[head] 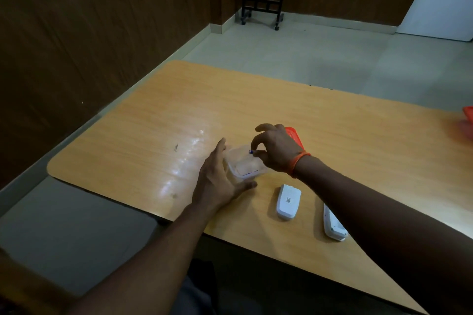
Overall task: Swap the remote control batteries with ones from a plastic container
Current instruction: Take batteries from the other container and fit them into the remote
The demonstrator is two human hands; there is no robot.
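Note:
A small clear plastic container [245, 166] stands on the wooden table [158, 120]. My left hand [220, 179] lies flat against its left side, fingers spread, thumb along its near edge. My right hand [275, 152] hovers over the container and pinches a small battery [251, 151] between thumb and forefinger; only its bluish tip shows. A dark battery lies at the container's near wall. The white remote control [332, 225] lies to the right, partly hidden under my right forearm. Its white battery cover [288, 201] lies beside it.
An orange-red lid [294, 135] lies just behind my right hand. Another orange-red object [468, 115] sits at the table's right edge. The table's near edge runs diagonally below the remote. A black wheeled stand [263, 5] stands by the far wall.

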